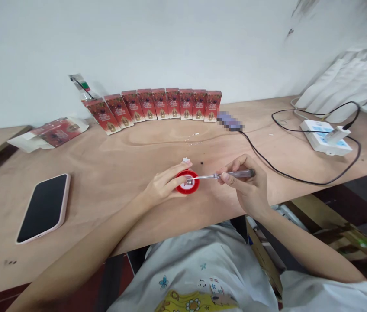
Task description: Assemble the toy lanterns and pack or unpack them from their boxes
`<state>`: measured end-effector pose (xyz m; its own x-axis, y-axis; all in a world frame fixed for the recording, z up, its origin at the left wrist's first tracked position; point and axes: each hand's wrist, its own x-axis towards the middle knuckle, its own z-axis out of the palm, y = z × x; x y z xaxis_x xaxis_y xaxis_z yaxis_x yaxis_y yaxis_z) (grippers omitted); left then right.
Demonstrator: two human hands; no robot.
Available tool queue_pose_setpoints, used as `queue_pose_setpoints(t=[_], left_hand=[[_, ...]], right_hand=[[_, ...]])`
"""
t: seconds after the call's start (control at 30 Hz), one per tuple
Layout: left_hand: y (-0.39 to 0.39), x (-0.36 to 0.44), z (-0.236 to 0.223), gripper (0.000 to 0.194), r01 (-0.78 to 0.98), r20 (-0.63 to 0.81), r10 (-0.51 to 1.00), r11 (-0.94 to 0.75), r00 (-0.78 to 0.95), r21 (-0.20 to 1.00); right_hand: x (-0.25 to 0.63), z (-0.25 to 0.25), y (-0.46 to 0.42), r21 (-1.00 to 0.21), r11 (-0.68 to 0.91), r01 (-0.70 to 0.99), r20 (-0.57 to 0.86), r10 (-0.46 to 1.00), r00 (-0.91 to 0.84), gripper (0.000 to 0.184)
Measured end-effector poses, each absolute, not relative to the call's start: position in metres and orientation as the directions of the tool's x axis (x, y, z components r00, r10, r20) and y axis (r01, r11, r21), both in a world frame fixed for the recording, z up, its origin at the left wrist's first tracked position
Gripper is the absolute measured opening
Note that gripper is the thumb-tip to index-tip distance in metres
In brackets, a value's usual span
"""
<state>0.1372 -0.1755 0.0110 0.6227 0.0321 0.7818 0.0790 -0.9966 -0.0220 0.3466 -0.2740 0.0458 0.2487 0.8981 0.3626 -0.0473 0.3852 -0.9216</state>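
Observation:
My left hand grips a small round red object with a white middle, holding it down on the wooden table. My right hand is closed round the clear handle of a thin screwdriver, whose metal tip reaches left onto the middle of the red object. A tiny white piece and a small black dot lie on the table just beyond my hands.
A row of several red boxes stands by the wall, with an opened red package further left. A phone in a pink case lies face up at left. A black cable runs to a white power strip at right.

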Motion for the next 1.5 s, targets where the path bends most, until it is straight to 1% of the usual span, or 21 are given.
queue_pose_setpoints(t=[0.07, 0.17, 0.27, 0.43, 0.53, 0.63, 0.73, 0.87, 0.97, 1.1, 1.27, 1.4, 1.5], left_hand=[[-0.175, 0.136, 0.011, 0.040, 0.082, 0.788, 0.066, -0.996, 0.612, 0.020], [-0.174, 0.135, 0.012, 0.044, 0.095, 0.802, 0.112, -0.993, 0.587, 0.069], [-0.172, 0.135, 0.012, 0.050, 0.089, 0.818, 0.127, -0.992, 0.561, 0.093], [-0.172, 0.137, 0.008, 0.053, 0.064, 0.812, 0.160, -0.986, 0.562, 0.151], [-0.174, 0.138, 0.007, 0.055, 0.050, 0.808, 0.156, -0.987, 0.568, 0.156], [-0.177, 0.138, 0.008, 0.054, 0.069, 0.803, 0.192, -0.980, 0.565, 0.186], [-0.179, 0.139, 0.011, 0.054, 0.080, 0.808, 0.235, -0.970, 0.540, 0.229], [-0.181, 0.141, 0.014, 0.057, 0.074, 0.830, 0.244, -0.968, 0.502, 0.240], [-0.182, 0.143, 0.015, 0.063, 0.067, 0.833, 0.234, -0.970, 0.501, 0.232], [-0.184, 0.143, 0.016, 0.067, 0.117, 0.814, 0.243, -0.970, 0.527, 0.213], [-0.185, 0.143, 0.014, 0.069, 0.176, 0.797, 0.274, -0.961, 0.538, 0.212], [-0.185, 0.143, 0.013, 0.071, 0.149, 0.794, 0.259, -0.966, 0.549, 0.212], [-0.184, 0.144, 0.012, 0.069, 0.096, 0.805, 0.261, -0.964, 0.533, 0.249]], right_hand=[[0.344, 0.046, -0.276, -0.902, 0.431, 0.008, 0.415, 0.865, 0.282, 0.032], [0.338, 0.048, -0.283, -0.848, 0.513, 0.136, 0.527, 0.785, 0.326, 0.030], [0.335, 0.047, -0.288, -0.772, 0.584, 0.252, 0.636, 0.706, 0.312, 0.027], [0.335, 0.044, -0.291, -0.713, 0.599, 0.365, 0.693, 0.684, 0.230, 0.025], [0.336, 0.046, -0.293, -0.666, 0.627, 0.406, 0.728, 0.664, 0.168, 0.024], [0.338, 0.052, -0.295, -0.634, 0.656, 0.410, 0.762, 0.622, 0.182, 0.025], [0.339, 0.056, -0.295, -0.670, 0.628, 0.396, 0.732, 0.647, 0.212, 0.026], [0.339, 0.055, -0.294, -0.731, 0.574, 0.369, 0.673, 0.696, 0.251, 0.027], [0.340, 0.054, -0.294, -0.707, 0.581, 0.403, 0.698, 0.667, 0.263, 0.027], [0.341, 0.057, -0.295, -0.665, 0.608, 0.433, 0.732, 0.645, 0.219, 0.026], [0.340, 0.053, -0.293, -0.718, 0.570, 0.399, 0.679, 0.700, 0.221, 0.025], [0.337, 0.048, -0.290, -0.751, 0.540, 0.380, 0.646, 0.721, 0.253, 0.027], [0.335, 0.047, -0.288, -0.780, 0.517, 0.353, 0.612, 0.749, 0.253, 0.025]])
